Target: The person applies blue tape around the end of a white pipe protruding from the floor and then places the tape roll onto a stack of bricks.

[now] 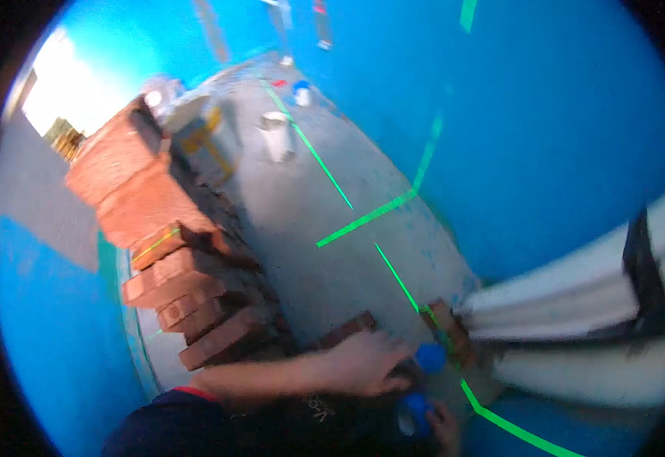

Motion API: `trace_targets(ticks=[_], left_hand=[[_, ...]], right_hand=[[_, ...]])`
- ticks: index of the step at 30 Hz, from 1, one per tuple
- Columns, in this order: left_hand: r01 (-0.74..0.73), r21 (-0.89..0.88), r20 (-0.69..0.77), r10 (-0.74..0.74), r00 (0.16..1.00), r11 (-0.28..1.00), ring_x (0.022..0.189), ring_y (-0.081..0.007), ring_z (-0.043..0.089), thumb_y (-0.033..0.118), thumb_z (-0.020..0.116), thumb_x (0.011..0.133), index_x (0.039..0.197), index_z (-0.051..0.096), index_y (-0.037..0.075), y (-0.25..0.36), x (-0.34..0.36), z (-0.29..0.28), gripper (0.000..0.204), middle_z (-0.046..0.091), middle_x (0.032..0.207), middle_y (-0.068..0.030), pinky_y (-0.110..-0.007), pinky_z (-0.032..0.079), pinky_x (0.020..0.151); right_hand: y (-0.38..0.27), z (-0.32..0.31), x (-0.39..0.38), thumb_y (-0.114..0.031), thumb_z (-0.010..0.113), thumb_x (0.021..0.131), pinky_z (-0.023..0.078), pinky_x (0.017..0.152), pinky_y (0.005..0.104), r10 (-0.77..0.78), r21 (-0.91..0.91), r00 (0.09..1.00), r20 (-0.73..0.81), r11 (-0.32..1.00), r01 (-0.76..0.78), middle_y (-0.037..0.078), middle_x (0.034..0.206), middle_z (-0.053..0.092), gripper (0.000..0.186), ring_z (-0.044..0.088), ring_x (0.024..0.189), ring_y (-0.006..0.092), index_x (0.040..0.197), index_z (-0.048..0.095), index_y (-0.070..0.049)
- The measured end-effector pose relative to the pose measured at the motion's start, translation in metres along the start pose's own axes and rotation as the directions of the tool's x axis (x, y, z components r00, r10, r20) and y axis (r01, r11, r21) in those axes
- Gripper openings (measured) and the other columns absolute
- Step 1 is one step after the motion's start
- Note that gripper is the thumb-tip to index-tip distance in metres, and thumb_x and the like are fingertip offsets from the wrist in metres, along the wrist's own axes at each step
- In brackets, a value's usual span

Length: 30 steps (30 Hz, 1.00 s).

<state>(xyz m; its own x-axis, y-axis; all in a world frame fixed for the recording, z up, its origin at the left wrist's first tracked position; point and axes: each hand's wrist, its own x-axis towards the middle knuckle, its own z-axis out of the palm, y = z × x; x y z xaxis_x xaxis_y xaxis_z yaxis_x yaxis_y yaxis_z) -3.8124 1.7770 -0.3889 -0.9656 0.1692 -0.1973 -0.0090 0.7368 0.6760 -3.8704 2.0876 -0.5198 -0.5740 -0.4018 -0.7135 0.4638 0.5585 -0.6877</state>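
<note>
My left hand reaches in from the lower left, its fingers stretched toward a blue round piece. Motion smears the fingertips, so whether they touch that piece I cannot tell. Just below, my right hand shows only in part, its fingers curled at the side of a blue round object with a paler middle. What kind of thing either blue piece is does not show clearly. A reddish-brown brick lies just beyond my left hand, and another brown brick-like piece lies farther right, beside a white panel.
Stacked red bricks rise along the left. Farther off stand a white bucket, a grey-and-yellow container or bag and a small blue-and-white container. White panels jut in from the right. Green light lines cross the grey floor and blue wall.
</note>
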Motion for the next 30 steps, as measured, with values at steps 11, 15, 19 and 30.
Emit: trace_targets(ticks=[11, 15, 19, 30], left_hand=[[0.442, -0.005, -0.071, -0.441, 0.895, 0.897, 0.093, -0.0316, 0.06, 0.025, 0.054, 0.084, 0.091, 0.062, 0.004, 0.047, -0.15, -0.037, 0.024, 0.063, 0.094, -0.0168, -0.042, 0.048, 0.08], [0.517, 0.051, 0.344, -0.501, 0.794, 0.855, 0.097, -0.0327, 0.059, 0.021, 0.054, 0.079, 0.094, 0.063, 0.003, 0.061, -0.181, -0.089, 0.025, 0.062, 0.101, -0.0177, -0.043, 0.046, 0.083], [0.388, 0.172, 0.3, -0.423, 0.855, 0.906, 0.104, -0.0326, 0.055, 0.02, 0.057, 0.074, 0.1, 0.065, 0.004, 0.084, -0.178, -0.07, 0.031, 0.06, 0.11, -0.0154, -0.042, 0.043, 0.089], [0.386, 0.247, 0.671, -0.444, 0.594, 0.889, 0.137, -0.0469, 0.017, 0.053, 0.047, 0.086, 0.148, 0.019, 0.017, 0.147, -0.321, -0.116, 0.077, 0.014, 0.151, -0.0239, -0.056, 0.019, 0.111]], right_hand=[[-0.16, 0.086, -0.099, -0.046, 0.06, 0.087, 0.042, 0.094, 0.0348, 0.146, -0.02, 0.979, -0.144, 0.988, -0.15, 0.011, 0.119, 0.059, 0.057, 0.054, 0.108, 0.0213, 0.123, 0.056, -0.001], [-0.215, 0.104, -0.158, -0.047, 0.058, 0.088, 0.042, 0.094, 0.0341, 0.216, 0.043, 0.96, -0.181, 0.976, -0.211, 0.011, 0.119, 0.059, 0.058, 0.054, 0.108, 0.0211, 0.122, 0.056, -0.001], [-0.262, 0.062, -0.244, -0.048, 0.057, 0.089, 0.042, 0.094, 0.0334, 0.259, 0.114, 0.909, -0.327, 0.965, -0.235, 0.011, 0.119, 0.059, 0.058, 0.054, 0.109, 0.0209, 0.122, 0.056, 0.0], [-0.344, 0.113, -0.519, -0.051, 0.072, 0.07, 0.041, 0.097, 0.039, 0.081, -0.162, 0.993, -0.083, 0.982, -0.094, 0.027, 0.126, 0.052, 0.087, 0.051, 0.117, 0.033, 0.132, 0.042, 0.003]])
